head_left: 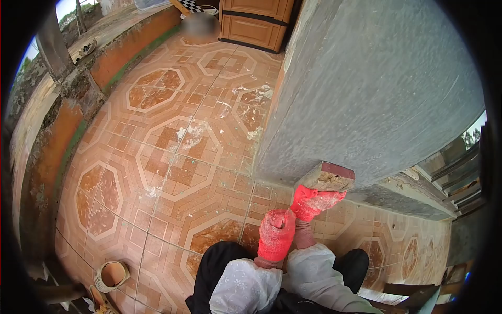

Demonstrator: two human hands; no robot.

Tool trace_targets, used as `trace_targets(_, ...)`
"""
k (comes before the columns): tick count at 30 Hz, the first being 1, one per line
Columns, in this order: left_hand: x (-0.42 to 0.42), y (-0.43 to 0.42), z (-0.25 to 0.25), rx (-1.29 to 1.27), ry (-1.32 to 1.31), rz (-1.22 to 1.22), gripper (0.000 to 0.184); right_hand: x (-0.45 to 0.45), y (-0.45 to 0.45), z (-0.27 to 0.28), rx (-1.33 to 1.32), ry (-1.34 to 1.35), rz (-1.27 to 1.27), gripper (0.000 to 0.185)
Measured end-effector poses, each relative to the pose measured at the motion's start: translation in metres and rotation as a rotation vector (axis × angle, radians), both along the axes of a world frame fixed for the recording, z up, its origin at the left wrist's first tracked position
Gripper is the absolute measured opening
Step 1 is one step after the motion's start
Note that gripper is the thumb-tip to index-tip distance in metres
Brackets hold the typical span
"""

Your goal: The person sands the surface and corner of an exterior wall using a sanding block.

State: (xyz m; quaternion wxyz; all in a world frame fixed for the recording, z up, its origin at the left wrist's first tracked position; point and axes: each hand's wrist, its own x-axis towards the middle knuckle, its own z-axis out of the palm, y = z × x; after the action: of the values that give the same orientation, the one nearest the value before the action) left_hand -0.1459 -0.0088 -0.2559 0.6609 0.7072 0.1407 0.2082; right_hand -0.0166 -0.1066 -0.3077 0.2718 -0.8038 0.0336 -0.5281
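Note:
My right hand (316, 202), in a dusty red glove, is closed around a sanding block (328, 178). The block looks like rough wood with a dark red sheet along its far edge, and it is held close to the lower part of a grey wall (361, 104); whether it touches the wall is hard to tell. Just left of that wrist, my left hand (276, 235) is curled into a fist in a matching dusty glove. Nothing shows in it, though the inside of the fist is hidden. White patterned sleeves cover both forearms.
Patterned brown floor tiles (172, 172) carry white dust and flakes. A small round container (112, 276) stands at lower left. A low orange wall (115, 65) runs along the left. A wooden cabinet (255, 26) stands at the back, and louvred slats (455, 167) are at right.

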Motion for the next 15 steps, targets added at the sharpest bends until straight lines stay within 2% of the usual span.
trace_targets(2,0.004,0.002,0.006,-0.013,-0.010,0.021,0.015,0.004,-0.008,0.003,-0.082,0.029,-0.021,0.050)
trace_targets(3,0.004,0.002,0.010,-0.046,0.025,0.019,0.015,0.011,-0.021,0.004,-0.219,0.058,-0.097,0.051)
trace_targets(5,0.000,0.003,0.017,-0.087,0.064,0.017,0.015,0.026,-0.047,0.005,-0.654,0.129,-0.403,0.053)
trace_targets(6,0.001,0.004,0.023,-0.105,0.069,0.029,0.015,0.028,-0.047,0.011,-0.713,0.123,-0.454,0.055)
trace_targets(7,0.004,0.006,0.026,-0.120,0.068,0.043,0.015,0.033,-0.041,0.015,-0.673,0.088,-0.453,0.056)
trace_targets(9,0.006,0.009,0.024,-0.066,0.032,0.038,0.015,0.030,0.002,0.037,-0.286,-0.065,-0.263,0.058)
trace_targets(11,0.007,0.012,0.016,-0.004,0.007,0.031,0.014,0.022,0.037,0.046,-0.042,-0.149,-0.114,0.060)
trace_targets(13,0.004,0.010,0.010,0.092,-0.011,0.100,0.013,0.015,0.053,0.042,0.036,-0.124,-0.013,0.063)
trace_targets(15,0.006,0.011,0.015,0.005,-0.006,0.092,0.013,0.016,0.054,0.045,0.006,-0.121,0.005,0.065)
